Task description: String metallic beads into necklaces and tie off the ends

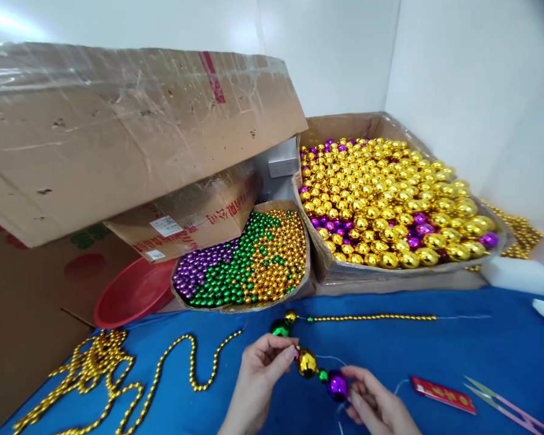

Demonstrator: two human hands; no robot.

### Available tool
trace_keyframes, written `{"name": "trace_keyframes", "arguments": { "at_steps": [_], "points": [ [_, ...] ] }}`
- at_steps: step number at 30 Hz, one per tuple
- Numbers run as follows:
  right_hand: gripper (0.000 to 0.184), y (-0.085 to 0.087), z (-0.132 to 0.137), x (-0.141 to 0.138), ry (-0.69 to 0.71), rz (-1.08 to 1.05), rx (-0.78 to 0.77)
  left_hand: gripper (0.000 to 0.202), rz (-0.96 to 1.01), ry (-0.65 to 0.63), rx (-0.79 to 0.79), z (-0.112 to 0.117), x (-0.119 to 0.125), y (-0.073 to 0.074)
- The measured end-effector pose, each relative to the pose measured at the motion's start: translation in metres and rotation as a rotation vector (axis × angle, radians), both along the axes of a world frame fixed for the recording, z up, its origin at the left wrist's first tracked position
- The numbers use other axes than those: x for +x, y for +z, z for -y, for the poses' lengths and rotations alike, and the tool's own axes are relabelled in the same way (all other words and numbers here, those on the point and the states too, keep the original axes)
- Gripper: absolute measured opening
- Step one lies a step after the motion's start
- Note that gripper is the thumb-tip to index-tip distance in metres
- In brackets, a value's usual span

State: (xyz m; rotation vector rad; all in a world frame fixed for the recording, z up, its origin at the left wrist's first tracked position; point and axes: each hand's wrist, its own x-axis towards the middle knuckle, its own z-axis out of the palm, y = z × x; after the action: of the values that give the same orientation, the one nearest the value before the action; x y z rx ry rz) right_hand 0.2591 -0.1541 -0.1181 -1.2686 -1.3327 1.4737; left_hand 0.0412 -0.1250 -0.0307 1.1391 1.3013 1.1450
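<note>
Gold, green and purple gleamed along the bead strand (312,367), held between 2 hands over the blue cloth (185,417)! The left hand (265,376) had thumb and forefinger pinched together on it, right beside a large gold bead (306,362). Across from it, the right hand (370,400), half curled, had its fingertips at the large purple bead (337,385) (whether they gripped bead or thread, I couldn't tell). Between those 2 beads sat 1 small green bead (323,376). Farther back, a row of small gold beads (374,317) ran rightward to bare thread (462,316), and off to the right lay a red packet (443,394) and pink-handled snips (503,403).
</note>
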Motion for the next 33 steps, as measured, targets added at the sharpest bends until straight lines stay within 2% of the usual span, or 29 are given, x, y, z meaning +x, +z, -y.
{"name": "trace_keyframes", "arguments": {
  "at_steps": [2,4,6,9,11,13,15,16,18,20,23,25,27,29,33],
  "points": [
    [0.045,0.002,-0.004,0.005,0.029,0.114,0.089,0.015,-0.078,-0.013,0.054,-0.001,0.006,-0.001],
    [0.036,0.015,-0.009,0.012,0.023,0.246,0.255,0.014,-0.171,-0.062,0.147,-0.001,0.014,0.009],
    [0.031,0.037,-0.015,0.016,0.013,0.313,0.406,0.010,-0.239,-0.112,0.245,-0.001,0.023,0.029],
    [0.033,0.069,-0.023,0.012,0.058,0.298,0.548,0.006,-0.243,-0.156,0.347,-0.002,0.037,0.065],
    [0.028,0.081,-0.026,0.005,0.115,0.281,0.591,0.005,-0.213,-0.152,0.389,-0.004,0.042,0.083],
    [0.025,0.084,-0.028,0.002,0.166,0.277,0.588,0.006,-0.177,-0.112,0.412,-0.006,0.043,0.089],
    [0.028,0.083,-0.029,0.003,0.172,0.273,0.557,0.005,-0.107,-0.061,0.399,-0.007,0.042,0.081],
    [0.030,0.082,-0.029,0.004,0.155,0.264,0.527,0.012,-0.073,-0.054,0.376,-0.007,0.042,0.072],
    [0.033,0.082,-0.028,0.006,0.106,0.233,0.451,0.039,-0.071,-0.111,0.334,-0.005,0.045,0.044],
    [0.034,0.086,-0.026,0.005,0.091,0.200,0.422,0.058,-0.205,-0.278,0.352,-0.002,0.053,0.011],
    [0.033,0.096,-0.019,0.007,0.112,0.148,0.435,0.047,-0.501,-0.544,0.505,0.001,0.064,-0.035],
    [0.031,0.102,-0.015,0.019,0.000,0.070,0.382,0.031,-0.730,-0.595,0.580,0.000,0.064,-0.055],
    [0.026,0.108,-0.014,0.041,-0.218,-0.061,0.333,0.023,-0.950,-0.551,0.597,-0.005,0.054,-0.065],
    [0.021,0.113,-0.017,0.068,-0.414,-0.238,0.352,0.024,-1.117,-0.487,0.581,-0.011,0.036,-0.068],
    [0.014,0.120,-0.027,0.104,-0.653,-0.474,0.375,0.030,-1.270,-0.432,0.556,-0.020,-0.013,-0.066]
  ]
}}
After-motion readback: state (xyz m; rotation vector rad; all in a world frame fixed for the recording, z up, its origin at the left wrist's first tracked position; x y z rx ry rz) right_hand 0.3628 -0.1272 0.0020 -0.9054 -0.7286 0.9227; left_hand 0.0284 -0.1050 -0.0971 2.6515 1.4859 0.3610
